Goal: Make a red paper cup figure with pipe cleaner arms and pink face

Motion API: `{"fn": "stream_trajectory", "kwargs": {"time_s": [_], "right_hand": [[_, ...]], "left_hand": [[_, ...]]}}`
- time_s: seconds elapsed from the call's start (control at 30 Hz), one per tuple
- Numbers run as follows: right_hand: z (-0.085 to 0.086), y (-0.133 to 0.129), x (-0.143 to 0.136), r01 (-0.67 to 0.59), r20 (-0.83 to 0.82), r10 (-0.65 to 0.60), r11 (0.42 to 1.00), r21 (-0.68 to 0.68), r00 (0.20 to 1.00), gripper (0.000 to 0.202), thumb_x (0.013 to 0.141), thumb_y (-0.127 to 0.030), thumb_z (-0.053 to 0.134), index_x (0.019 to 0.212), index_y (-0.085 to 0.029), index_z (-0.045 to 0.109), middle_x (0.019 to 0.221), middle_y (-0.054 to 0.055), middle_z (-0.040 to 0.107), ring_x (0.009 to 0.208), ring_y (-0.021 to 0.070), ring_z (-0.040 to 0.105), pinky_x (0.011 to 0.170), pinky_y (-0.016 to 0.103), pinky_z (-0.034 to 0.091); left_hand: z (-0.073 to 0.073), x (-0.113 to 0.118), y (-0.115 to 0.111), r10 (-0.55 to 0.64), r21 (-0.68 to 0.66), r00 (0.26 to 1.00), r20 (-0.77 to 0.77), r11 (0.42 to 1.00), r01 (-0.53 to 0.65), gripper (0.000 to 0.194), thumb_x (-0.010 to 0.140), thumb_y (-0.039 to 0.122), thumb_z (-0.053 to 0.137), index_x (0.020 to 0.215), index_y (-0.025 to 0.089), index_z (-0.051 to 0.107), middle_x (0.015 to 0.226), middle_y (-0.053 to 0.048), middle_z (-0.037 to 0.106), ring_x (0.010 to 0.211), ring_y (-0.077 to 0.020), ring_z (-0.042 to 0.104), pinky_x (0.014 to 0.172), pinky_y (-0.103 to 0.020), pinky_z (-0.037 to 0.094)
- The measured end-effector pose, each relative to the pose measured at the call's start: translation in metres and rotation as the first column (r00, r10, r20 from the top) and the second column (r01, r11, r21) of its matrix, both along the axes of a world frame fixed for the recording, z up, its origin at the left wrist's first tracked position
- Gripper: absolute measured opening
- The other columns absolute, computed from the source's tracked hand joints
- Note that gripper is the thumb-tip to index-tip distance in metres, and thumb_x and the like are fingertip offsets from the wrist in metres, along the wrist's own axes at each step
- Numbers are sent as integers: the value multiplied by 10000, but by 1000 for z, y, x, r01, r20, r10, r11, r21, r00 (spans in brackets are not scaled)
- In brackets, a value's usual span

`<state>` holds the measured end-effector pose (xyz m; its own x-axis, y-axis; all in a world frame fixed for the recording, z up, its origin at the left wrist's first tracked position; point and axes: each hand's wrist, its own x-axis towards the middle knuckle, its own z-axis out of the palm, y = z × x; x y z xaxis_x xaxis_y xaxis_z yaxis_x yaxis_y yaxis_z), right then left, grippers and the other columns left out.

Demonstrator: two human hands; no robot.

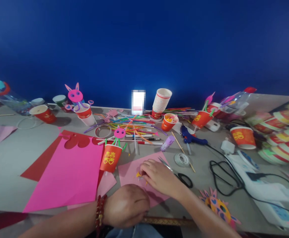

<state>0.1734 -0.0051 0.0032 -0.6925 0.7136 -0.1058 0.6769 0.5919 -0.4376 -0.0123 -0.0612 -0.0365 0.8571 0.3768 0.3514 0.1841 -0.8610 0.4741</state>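
My left hand point(127, 205), with a red bead bracelet at the wrist, is curled near the table's front edge. Its fingertips are hidden, and what it holds, if anything, does not show. Just beyond it, my right hand point(154, 173) is closed over a light pink sheet point(128, 167), its fingers pinched at a small yellow-orange piece point(138, 174). Black-handled scissors point(185, 180) lie beside my right hand, blades partly under it. A red cup point(111, 158) with a pink paper face point(120, 132) and green stems stands behind the pink sheet.
Bright pink paper point(67, 172) overlaps red paper on the left. Pipe cleaners and pens lie across the back, near stacked cups point(161, 100). At right are a tape roll point(182, 160), blue glue gun point(192, 137), black cable, power strip point(270, 201) and yellow paper figure point(216, 206).
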Motion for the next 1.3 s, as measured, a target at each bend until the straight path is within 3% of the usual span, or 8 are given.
{"fn": "stream_trajectory", "kwargs": {"time_s": [0.4, 0.6, 0.83, 0.93, 1.13, 1.3], "right_hand": [[-2, 2, -12, -65, 28, 64, 997, 39, 998, 99, 943, -145, 532, 991, -181, 610, 1068, 82, 679, 1023, 233, 620, 861, 335, 476], [-5, 6, -14, -94, 13, 94, 994, 51, 996, 169, 922, -98, 526, 1040, -188, 607, 1092, 75, 676, 1020, 227, 621, 868, 332, 472], [-1, 7, -13, -83, 6, 83, 996, 10, 996, 84, 907, -136, 583, 968, -185, 615, 1058, 77, 665, 1003, 231, 615, 854, 332, 469], [4, 10, -8, -77, -29, 77, 997, -13, 997, 83, 897, -118, 589, 935, -186, 620, 1040, 70, 676, 1021, 227, 611, 867, 326, 453], [23, 9, 19, 80, -40, -85, 990, -119, 996, 110, 864, -96, 604, 837, -202, 610, 903, 1, 676, 853, 174, 616, 733, 267, 418], [14, -4, 21, 42, 22, -40, 989, -139, 999, 89, 861, -109, 625, 837, -194, 613, 937, 12, 691, 884, 185, 628, 753, 273, 410]], "left_hand": [[-1, 2, 1, -3, 51, 1000, 17, 999, 2, 86, 882, 135, 438, 940, 194, 462, 836, -48, 670, 753, -199, 626, 675, -314, 468], [0, 2, 1, -4, 34, 1000, 25, 999, 4, 79, 893, 142, 429, 938, 193, 468, 845, -49, 670, 777, -200, 623, 693, -315, 472], [-3, 1, 1, -12, 29, 998, 56, 1000, 10, 109, 878, 132, 418, 948, 193, 476, 849, -51, 681, 778, -193, 619, 737, -321, 498], [-7, 1, 0, 1, 37, 999, 41, 999, -3, 116, 869, 132, 457, 965, 193, 478, 849, -49, 675, 798, -191, 630, 760, -318, 498], [-6, 2, 1, -21, 33, 999, 32, 999, 20, 114, 868, 133, 468, 966, 190, 480, 847, -51, 673, 802, -197, 635, 733, -320, 482], [-1, 2, 0, -5, 31, 1000, 17, 1000, 4, 90, 880, 137, 457, 946, 194, 480, 829, -47, 677, 769, -202, 625, 695, -330, 469]]}}
